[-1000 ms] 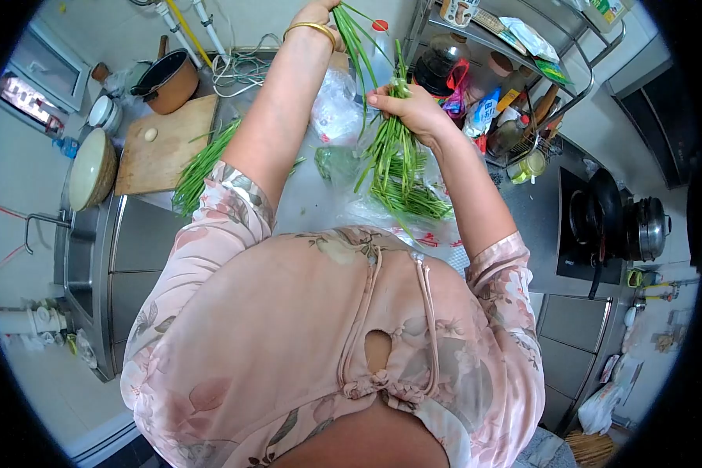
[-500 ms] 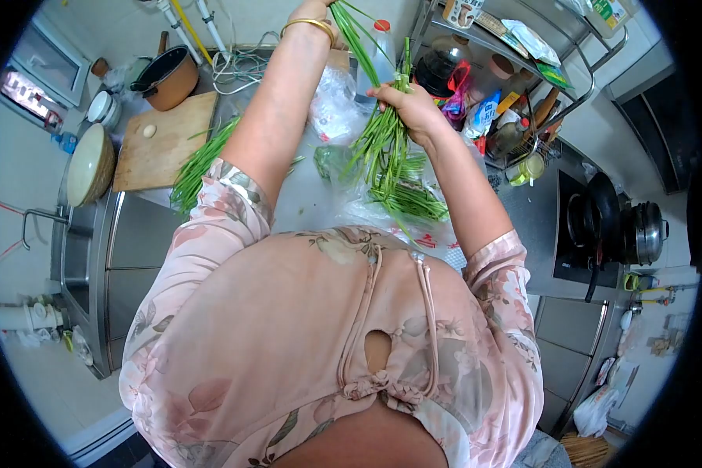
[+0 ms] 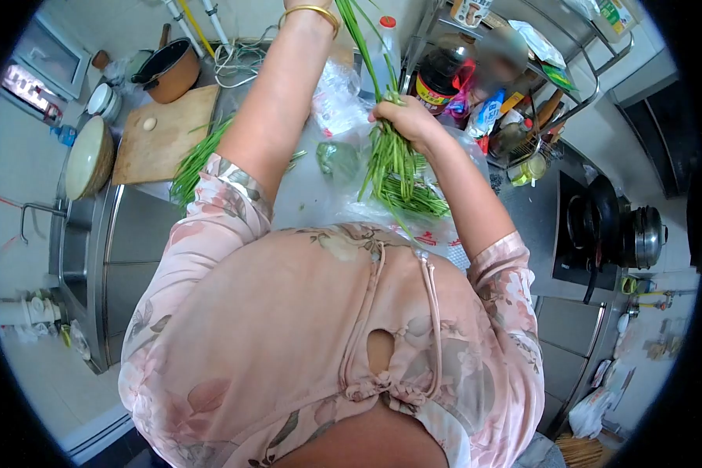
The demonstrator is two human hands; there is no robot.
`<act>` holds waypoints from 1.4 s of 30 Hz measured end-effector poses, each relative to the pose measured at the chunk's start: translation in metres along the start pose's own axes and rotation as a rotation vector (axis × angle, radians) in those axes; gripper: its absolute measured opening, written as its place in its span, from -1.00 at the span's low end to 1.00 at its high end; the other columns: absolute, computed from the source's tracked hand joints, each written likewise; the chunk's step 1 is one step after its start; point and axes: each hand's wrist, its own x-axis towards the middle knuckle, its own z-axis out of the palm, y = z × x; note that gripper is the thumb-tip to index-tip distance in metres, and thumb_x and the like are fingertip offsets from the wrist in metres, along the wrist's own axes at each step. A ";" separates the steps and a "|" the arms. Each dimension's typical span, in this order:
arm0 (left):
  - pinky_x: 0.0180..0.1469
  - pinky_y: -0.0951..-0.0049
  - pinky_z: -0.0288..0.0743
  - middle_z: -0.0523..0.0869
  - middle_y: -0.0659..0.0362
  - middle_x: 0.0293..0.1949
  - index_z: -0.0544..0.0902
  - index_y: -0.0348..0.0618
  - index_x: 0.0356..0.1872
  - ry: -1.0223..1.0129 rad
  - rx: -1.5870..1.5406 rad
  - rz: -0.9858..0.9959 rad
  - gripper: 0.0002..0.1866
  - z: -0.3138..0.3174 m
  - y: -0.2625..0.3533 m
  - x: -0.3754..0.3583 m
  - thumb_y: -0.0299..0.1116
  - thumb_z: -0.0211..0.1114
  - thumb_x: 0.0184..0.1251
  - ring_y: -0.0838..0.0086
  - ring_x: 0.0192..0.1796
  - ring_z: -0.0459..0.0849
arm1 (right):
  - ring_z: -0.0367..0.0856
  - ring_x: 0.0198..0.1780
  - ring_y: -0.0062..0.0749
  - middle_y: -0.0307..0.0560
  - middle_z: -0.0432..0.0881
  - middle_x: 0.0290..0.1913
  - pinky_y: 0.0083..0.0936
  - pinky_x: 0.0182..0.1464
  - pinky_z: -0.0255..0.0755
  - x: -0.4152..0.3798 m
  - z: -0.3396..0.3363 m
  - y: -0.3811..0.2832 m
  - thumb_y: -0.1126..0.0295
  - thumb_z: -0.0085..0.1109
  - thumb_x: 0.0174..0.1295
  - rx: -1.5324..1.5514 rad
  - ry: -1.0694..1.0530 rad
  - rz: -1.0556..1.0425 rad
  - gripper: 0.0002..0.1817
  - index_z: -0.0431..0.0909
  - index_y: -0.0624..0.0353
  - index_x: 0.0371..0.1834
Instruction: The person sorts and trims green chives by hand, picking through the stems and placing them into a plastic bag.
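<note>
Green garlic chives (image 3: 390,148) are in my right hand (image 3: 407,118), in a bunch. My fingers are closed around them, and my thumb is on the side that faces my left arm. The long leaves hang down below my hand, and some long ones stick up above it, near the top of the view. My left hand (image 3: 312,3) is nearly all cut off at the top edge, just past my gold bangle (image 3: 335,25), so I can't tell if it is open or shut.

Under the bunch, a chive pile (image 3: 417,200) lies on a clear plastic bag (image 3: 359,209) on the table (image 3: 300,203). More chives lie on the other side, next to the wooden cutting board (image 3: 162,152) and partly behind my left arm. A small, round, pale thing (image 3: 150,123) sits on the board. Behind my right hand stands a clear bottle (image 3: 381,62) with a red cap.
</note>
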 end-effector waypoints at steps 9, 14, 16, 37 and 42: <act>-0.01 0.17 0.42 0.56 0.13 -0.22 0.45 -0.24 -0.21 -0.130 0.326 0.115 -0.79 -0.131 0.073 -0.032 -0.31 0.11 0.25 0.40 -0.19 0.52 | 0.46 -0.38 -0.55 -0.21 0.54 -0.46 -0.64 -0.25 0.31 -0.088 -0.091 0.048 0.38 0.01 0.07 -0.065 0.030 -0.004 -0.86 0.50 0.22 -0.44; -0.51 0.60 0.34 0.57 0.25 -0.56 0.54 -0.21 -0.41 -0.024 1.231 0.250 -0.87 -0.237 0.049 -0.036 -0.37 0.11 0.19 0.64 -0.60 0.45 | 0.44 -0.39 -0.57 -0.21 0.52 -0.47 -0.67 -0.30 0.30 -0.149 -0.136 0.044 0.40 0.00 0.06 0.044 0.203 -0.018 -0.85 0.48 0.20 -0.34; -0.49 0.49 0.37 0.58 0.20 -0.56 0.57 -0.18 -0.43 -0.003 1.596 0.278 -0.89 -0.300 0.014 -0.011 -0.37 0.15 0.11 0.55 -0.58 0.49 | 0.41 -0.42 -0.59 -0.24 0.48 -0.50 -0.66 -0.33 0.27 -0.159 -0.143 0.049 0.42 0.00 0.02 -0.036 0.193 -0.018 -0.83 0.49 0.19 -0.32; -0.30 0.50 0.43 0.58 0.10 -0.36 0.57 -0.25 -0.32 -1.113 1.123 0.301 -0.80 -0.084 -0.143 -0.172 -0.55 0.23 -0.06 0.43 -0.36 0.55 | 0.55 -0.14 -0.03 0.20 0.56 -0.21 -0.30 -0.08 0.40 -0.085 -0.069 0.219 0.27 0.12 -0.15 -0.978 0.174 0.529 -0.64 0.57 0.28 -0.29; -0.12 0.27 0.39 0.58 0.06 -0.28 0.59 -0.14 -0.27 -1.487 1.325 0.467 -0.73 -0.068 -0.253 -0.194 -0.40 0.26 -0.09 0.16 -0.20 0.55 | 0.56 -0.15 -0.05 0.25 0.56 -0.21 -0.33 -0.09 0.40 -0.088 -0.079 0.218 0.19 0.18 -0.16 -0.806 0.146 0.558 -0.56 0.56 0.33 -0.27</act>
